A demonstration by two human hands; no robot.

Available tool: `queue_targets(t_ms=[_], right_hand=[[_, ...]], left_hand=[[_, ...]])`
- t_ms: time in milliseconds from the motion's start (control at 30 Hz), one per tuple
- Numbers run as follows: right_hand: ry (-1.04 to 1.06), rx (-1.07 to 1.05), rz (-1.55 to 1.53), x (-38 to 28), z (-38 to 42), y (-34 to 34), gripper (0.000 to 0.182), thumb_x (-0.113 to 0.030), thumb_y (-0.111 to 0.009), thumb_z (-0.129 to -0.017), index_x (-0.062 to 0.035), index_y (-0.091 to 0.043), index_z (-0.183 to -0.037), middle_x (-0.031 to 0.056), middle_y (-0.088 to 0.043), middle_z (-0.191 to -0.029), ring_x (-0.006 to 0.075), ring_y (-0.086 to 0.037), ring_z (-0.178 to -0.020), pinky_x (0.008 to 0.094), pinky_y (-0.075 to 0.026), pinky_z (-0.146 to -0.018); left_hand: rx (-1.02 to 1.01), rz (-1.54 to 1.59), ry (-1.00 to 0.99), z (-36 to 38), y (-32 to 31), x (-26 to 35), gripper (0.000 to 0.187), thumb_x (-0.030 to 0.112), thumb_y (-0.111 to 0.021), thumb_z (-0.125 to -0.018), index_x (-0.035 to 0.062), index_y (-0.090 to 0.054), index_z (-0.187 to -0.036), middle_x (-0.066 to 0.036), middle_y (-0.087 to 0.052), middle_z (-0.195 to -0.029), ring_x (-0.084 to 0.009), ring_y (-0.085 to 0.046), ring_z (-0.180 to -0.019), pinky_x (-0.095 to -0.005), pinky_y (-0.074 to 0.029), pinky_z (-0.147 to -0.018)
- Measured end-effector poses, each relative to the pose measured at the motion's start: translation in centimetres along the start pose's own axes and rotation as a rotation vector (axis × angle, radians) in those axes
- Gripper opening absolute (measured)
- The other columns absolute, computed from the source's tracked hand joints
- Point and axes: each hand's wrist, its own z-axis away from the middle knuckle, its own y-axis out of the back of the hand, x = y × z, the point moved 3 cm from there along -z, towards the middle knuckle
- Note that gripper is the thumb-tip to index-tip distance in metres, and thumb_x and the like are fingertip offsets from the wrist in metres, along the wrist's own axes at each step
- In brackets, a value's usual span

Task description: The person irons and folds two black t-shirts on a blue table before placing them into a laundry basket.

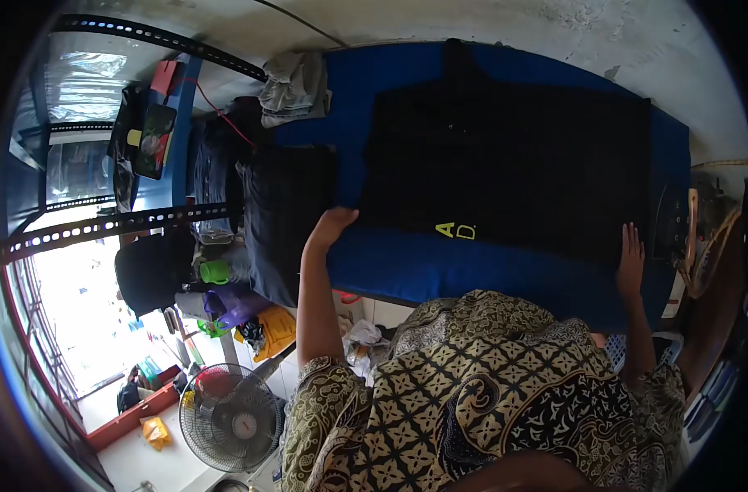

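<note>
A black shirt [505, 164] with yellow letters lies spread over a blue-covered table [390, 266]. At its near left corner is my left hand [335, 226], its fingers closed at the cloth edge, with the fingertips partly lost against the dark fabric. My right hand [631, 261] lies flat near the shirt's right end, fingers stretched out and pointing away from me. To the left of the shirt, dark folded clothes [288, 209] hang over the table's end.
Grey folded clothes [294, 86] sit at the back left. What looks like an iron with a tan handle [691, 225] stands at the right end. A perforated metal rack [103, 230] holding a phone [155, 141] rises at left. A fan [233, 416] stands below.
</note>
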Motion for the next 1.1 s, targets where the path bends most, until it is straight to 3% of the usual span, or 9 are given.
queue_targets(t_ms=[33,100,467,600,700,733,800,967,1100], right_hand=[[0.046,0.037,-0.013,0.8,0.1,-1.0,0.078,0.02,-0.036,-0.07,-0.012,-0.019,-0.139,0.008,-0.017,-0.145,0.0238,-0.017,-0.133,0.041,-0.02,-0.108],[0.074,0.023,-0.025,1.3,0.2,-1.0,0.076,0.02,-0.035,-0.071,-0.0117,-0.02,-0.139,0.0081,-0.019,-0.144,0.0242,-0.018,-0.133,0.0405,-0.02,-0.108],[0.237,0.101,0.026,5.0,4.0,1.7,0.058,0.007,-0.04,-0.078,-0.01,-0.035,-0.133,0.0084,-0.041,-0.133,0.022,-0.035,-0.126,0.0416,-0.025,-0.106],[0.179,0.106,0.088,3.9,8.0,0.3,0.058,0.005,-0.041,-0.077,-0.0116,-0.036,-0.132,0.0076,-0.041,-0.133,0.023,-0.037,-0.124,0.0418,-0.024,-0.106],[-0.045,0.211,0.181,5.8,10.3,-2.6,0.057,0.005,-0.043,-0.077,-0.0117,-0.036,-0.131,0.0084,-0.043,-0.131,0.0245,-0.041,-0.121,0.0403,-0.027,-0.103],[-0.191,0.283,0.152,6.6,10.8,-3.3,0.057,0.005,-0.044,-0.076,-0.0114,-0.036,-0.131,0.0095,-0.043,-0.13,0.0256,-0.043,-0.118,0.0391,-0.03,-0.101],[-0.345,0.373,-0.111,7.7,11.5,-3.7,0.05,0.001,-0.049,-0.076,-0.0094,-0.041,-0.125,0.0109,-0.049,-0.121,0.0254,-0.049,-0.108,0.0368,-0.036,-0.093],[-0.663,0.611,-1.02,6.4,10.8,-5.4,0.025,-0.014,-0.071,-0.07,-0.0013,-0.058,-0.088,0.0097,-0.059,-0.075,0.0177,-0.057,-0.062,0.027,-0.046,-0.06],[-0.592,0.602,-0.961,6.0,9.8,-4.6,0.023,-0.011,-0.072,-0.067,-0.0014,-0.058,-0.084,0.0096,-0.059,-0.075,0.0173,-0.057,-0.063,0.0271,-0.045,-0.06]], left_hand=[[-0.003,-0.001,0.008,0.2,-0.5,-1.2,0.038,0.036,-0.061,-0.082,-0.001,-0.062,-0.093,-0.01,-0.059,-0.085,-0.019,-0.054,-0.083,-0.0307,-0.041,-0.078],[0.193,-0.077,-0.42,1.2,-0.7,-1.2,0.033,0.028,-0.063,-0.081,-0.0041,-0.06,-0.086,-0.01,-0.056,-0.09,-0.0182,-0.053,-0.085,-0.0293,-0.042,-0.078],[0.395,-0.305,-0.43,5.7,-2.5,-8.9,0.03,0.019,-0.07,-0.073,-0.0001,-0.049,-0.063,-0.008,-0.05,-0.069,-0.0226,-0.047,-0.067,-0.0314,-0.04,-0.064],[0.728,-0.286,-0.636,8.0,-4.7,-13.1,0.028,0.016,-0.073,-0.068,0.0002,-0.052,-0.061,-0.011,-0.054,-0.07,-0.0219,-0.049,-0.063,-0.034,-0.039,-0.055],[0.422,-0.666,-0.042,7.8,-5.1,-11.0,0.014,0.009,-0.068,-0.065,0.0018,-0.057,-0.071,-0.01,-0.058,-0.083,-0.0271,-0.055,-0.075,-0.0356,-0.045,-0.067],[0.407,-0.674,-0.062,8.5,-6.2,-8.7,0.014,0.009,-0.068,-0.065,0.0018,-0.057,-0.071,-0.01,-0.058,-0.083,-0.0271,-0.055,-0.075,-0.0356,-0.045,-0.067],[1.058,-0.882,-0.15,12.0,-9.3,-2.9,0.027,0.004,-0.061,-0.065,0.0012,-0.056,-0.092,-0.015,-0.054,-0.104,-0.0301,-0.051,-0.096,-0.0397,-0.041,-0.081],[0.564,-0.735,-0.768,11.1,-21.1,10.5,0.045,0.011,-0.062,-0.07,0.0025,-0.05,-0.112,-0.014,-0.043,-0.125,-0.0314,-0.038,-0.119,-0.0423,-0.031,-0.098],[0.226,-0.806,-1.158,8.7,-28.4,12.4,0.051,0.02,-0.057,-0.08,0.0061,-0.041,-0.127,-0.011,-0.036,-0.135,-0.024,-0.029,-0.128,-0.0434,-0.023,-0.105]])
